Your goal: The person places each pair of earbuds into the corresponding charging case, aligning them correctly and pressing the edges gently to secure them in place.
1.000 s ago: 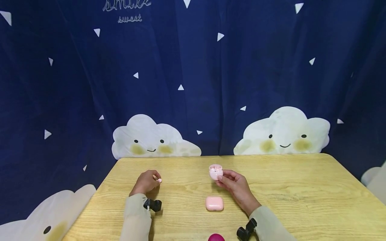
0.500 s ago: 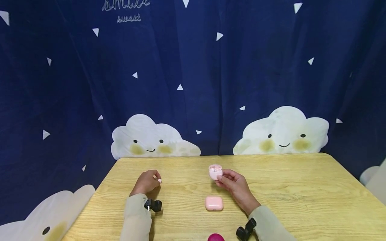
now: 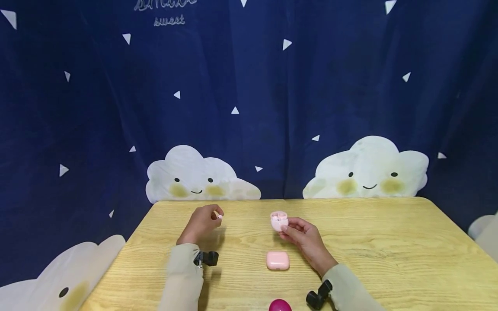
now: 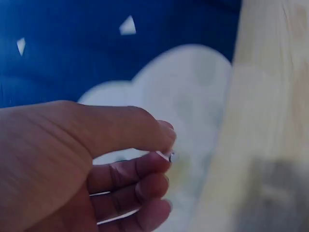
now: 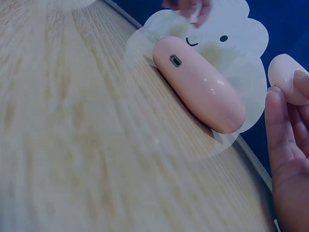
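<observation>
Between the thumb and index finger of my left hand (image 3: 199,225) is a small pale earbud (image 3: 220,217), raised over the table on the left. Only a bit of the earbud (image 4: 165,155) shows past the fingertips in the left wrist view. My right hand (image 3: 308,245) grips a pale pink earbud case (image 3: 279,223) by its right side, with its lid up and its inside facing me. In the right wrist view that case (image 5: 285,75) is partly cut off. A second, pinker earbud case (image 3: 278,261) lies closed on the table, nearer me.
A magenta round thing (image 3: 279,305) sits at the bottom edge of the head view. The wooden table (image 3: 389,259) ends at a dark blue curtain (image 3: 249,86) printed with clouds and triangles.
My left hand has risen and moved away from me and to the right, carrying the earbud. The right hand keeps the open case in almost the same place.
</observation>
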Demonstrator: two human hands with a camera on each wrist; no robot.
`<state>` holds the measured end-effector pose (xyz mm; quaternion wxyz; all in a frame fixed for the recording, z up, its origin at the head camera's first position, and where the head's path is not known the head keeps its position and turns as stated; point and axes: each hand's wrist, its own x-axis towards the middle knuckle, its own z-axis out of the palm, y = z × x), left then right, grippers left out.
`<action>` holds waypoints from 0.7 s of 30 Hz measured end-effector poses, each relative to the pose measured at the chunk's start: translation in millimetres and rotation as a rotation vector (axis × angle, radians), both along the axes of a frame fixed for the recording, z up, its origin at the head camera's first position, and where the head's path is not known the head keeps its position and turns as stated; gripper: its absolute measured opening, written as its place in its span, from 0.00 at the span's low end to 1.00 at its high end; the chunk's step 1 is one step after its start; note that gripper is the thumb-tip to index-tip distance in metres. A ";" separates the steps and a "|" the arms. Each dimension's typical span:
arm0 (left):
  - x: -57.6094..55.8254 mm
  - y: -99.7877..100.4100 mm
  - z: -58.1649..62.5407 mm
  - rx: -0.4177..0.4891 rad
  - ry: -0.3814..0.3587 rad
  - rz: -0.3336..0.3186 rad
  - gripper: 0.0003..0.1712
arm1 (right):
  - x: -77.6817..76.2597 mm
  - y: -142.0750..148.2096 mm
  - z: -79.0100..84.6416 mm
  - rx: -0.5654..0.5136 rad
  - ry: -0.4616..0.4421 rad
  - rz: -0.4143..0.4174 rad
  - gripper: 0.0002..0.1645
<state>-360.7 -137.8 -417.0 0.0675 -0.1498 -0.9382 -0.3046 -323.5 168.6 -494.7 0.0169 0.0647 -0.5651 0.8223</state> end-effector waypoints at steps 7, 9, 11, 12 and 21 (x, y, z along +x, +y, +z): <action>9.5 35.1 17.1 -0.021 0.140 -0.149 0.05 | 1.2 0.6 -1.8 0.020 -0.007 0.010 0.23; 13.0 43.2 21.1 -0.032 0.185 -0.187 0.05 | 1.5 0.7 -2.4 0.026 -0.004 0.018 0.24; 15.6 50.0 24.2 -0.044 0.229 -0.220 0.07 | 1.5 0.5 -2.6 0.029 0.001 0.022 0.24; 16.6 53.0 25.6 -0.045 0.244 -0.235 0.08 | 1.4 0.5 -2.5 0.029 0.004 0.023 0.24; 22.4 70.0 32.7 -0.035 0.253 -0.288 0.12 | -0.4 0.4 -2.4 0.054 0.044 0.021 0.25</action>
